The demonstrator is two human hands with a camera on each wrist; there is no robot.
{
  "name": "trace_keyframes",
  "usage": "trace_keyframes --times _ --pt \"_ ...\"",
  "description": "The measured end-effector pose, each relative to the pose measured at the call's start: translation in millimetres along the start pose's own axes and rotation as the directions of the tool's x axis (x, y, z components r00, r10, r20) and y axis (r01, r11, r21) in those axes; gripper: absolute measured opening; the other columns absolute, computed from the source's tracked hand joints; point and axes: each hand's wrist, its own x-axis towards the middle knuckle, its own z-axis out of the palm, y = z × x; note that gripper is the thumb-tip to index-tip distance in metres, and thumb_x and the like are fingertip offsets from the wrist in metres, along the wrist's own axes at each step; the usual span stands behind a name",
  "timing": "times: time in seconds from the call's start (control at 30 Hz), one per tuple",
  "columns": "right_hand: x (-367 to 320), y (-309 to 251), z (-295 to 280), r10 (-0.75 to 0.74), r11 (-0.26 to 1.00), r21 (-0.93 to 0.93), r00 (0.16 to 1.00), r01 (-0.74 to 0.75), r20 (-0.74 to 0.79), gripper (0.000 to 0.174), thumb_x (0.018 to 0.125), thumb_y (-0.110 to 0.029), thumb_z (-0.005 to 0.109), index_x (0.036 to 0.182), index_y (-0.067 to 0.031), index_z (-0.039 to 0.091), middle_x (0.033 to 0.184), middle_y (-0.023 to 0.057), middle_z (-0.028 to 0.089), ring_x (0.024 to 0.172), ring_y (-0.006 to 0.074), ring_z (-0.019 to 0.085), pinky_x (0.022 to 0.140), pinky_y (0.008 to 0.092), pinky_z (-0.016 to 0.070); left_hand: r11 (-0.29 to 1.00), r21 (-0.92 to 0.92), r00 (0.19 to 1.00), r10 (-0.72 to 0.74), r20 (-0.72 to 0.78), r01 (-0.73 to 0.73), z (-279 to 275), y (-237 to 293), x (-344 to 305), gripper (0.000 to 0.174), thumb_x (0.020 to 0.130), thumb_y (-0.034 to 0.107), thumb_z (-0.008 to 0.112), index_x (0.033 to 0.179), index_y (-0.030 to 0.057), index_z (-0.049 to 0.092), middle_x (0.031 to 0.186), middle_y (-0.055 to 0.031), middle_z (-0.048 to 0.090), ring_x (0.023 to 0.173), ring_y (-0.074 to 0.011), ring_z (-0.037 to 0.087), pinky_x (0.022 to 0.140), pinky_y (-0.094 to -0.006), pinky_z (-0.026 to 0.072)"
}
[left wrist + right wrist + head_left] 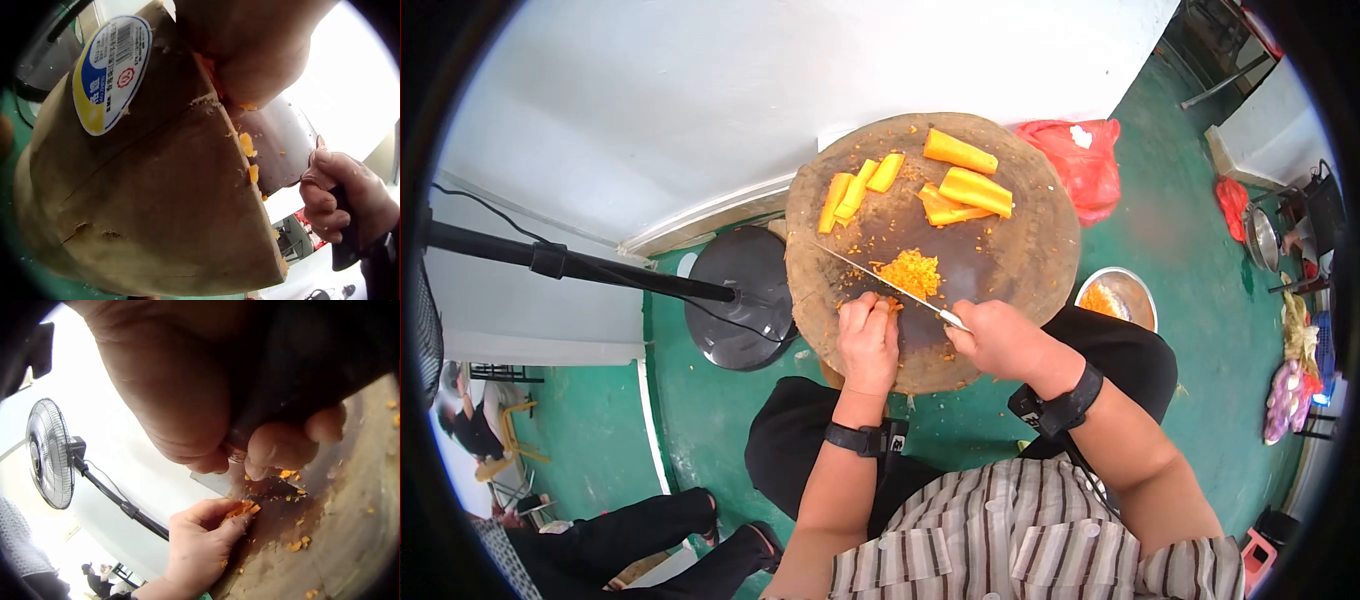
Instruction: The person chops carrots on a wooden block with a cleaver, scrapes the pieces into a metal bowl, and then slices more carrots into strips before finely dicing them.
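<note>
My right hand (1008, 345) grips a cleaver (938, 310) by its dark handle (344, 240). The blade stands edge-on over a round wooden chopping block (1030, 265), slanting up to the left. Just beyond the blade lies a heap of finely chopped carrot (915, 268). My left hand (867, 345) is on the near side of the blade; fingers and thumb pinch small carrot pieces (245, 510) against the wood. Thick carrot slices (836, 202) lie at the block's far left, and larger carrot chunks (962, 152) at its far right.
A metal bowl (1138, 290) holding orange bits stands on the floor right of the block, near my knee. A red plastic bag (1090, 180) lies behind it. At left stands a fan's round black base (735, 330) with its pole (600, 272). Another person's legs (630, 530) show lower left.
</note>
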Motion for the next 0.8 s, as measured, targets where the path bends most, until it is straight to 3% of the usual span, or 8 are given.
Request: trace_keyframes --times 0.23,0.4,0.5,0.8 --pt "-2.6 1.0 -0.3 0.001 1.000 -0.022 1.000 0.000 0.015 0.024 0.086 -0.022 0.055 0.085 0.0014 0.054 0.075 0.0235 0.061 0.076 0.0406 0.060 0.068 0.0485 0.0473 0.998 -0.012 0.998 -0.056 -0.031 0.056 -10.4 11.5 2.2 0.028 0.065 -0.007 0.067 0.093 -0.0023 0.063 0.099 -0.0122 0.059 0.092 -0.0306 0.056 0.078 -0.0375 0.0472" --pt "-6.4 0.4 3.0 0.004 0.999 -0.043 0.999 -0.002 0.041 0.024 0.086 -0.022 0.055 0.085 0.0019 0.052 0.073 0.0238 0.061 0.074 0.0407 0.060 0.066 0.0492 0.0477 0.996 -0.036 0.996 0.086 -0.023 -0.086 -7.3 0.2 -1.2 0.023 0.065 -0.008 0.066 0.087 -0.0029 0.063 0.093 -0.0124 0.060 0.088 -0.0306 0.057 0.077 -0.0373 0.0483" --pt "-6.4 1.1 7.0 -0.021 0.999 -0.039 0.999 0.020 -0.028 0.024 0.086 -0.022 0.055 0.084 0.0014 0.051 0.070 0.0227 0.061 0.071 0.0405 0.061 0.063 0.0491 0.0481 0.995 -0.012 0.994 0.100 -0.039 -0.101 -3.1 0.2 0.6 0.021 0.063 -0.007 0.065 0.083 -0.0016 0.063 0.090 -0.0107 0.060 0.086 -0.0294 0.058 0.075 -0.0375 0.0479" --pt "-13.3 -23.7 0.5 -0.063 0.978 -0.199 0.998 0.059 -0.015 0.021 0.085 -0.021 0.056 0.082 0.0002 0.052 0.065 0.0193 0.061 0.064 0.0376 0.062 0.059 0.0464 0.0496 0.994 0.033 0.992 0.106 -0.074 -0.103 -0.7 2.7 4.9 0.017 0.061 -0.005 0.063 0.077 0.0012 0.063 0.089 -0.0082 0.061 0.083 -0.0281 0.057 0.073 -0.0376 0.0469"
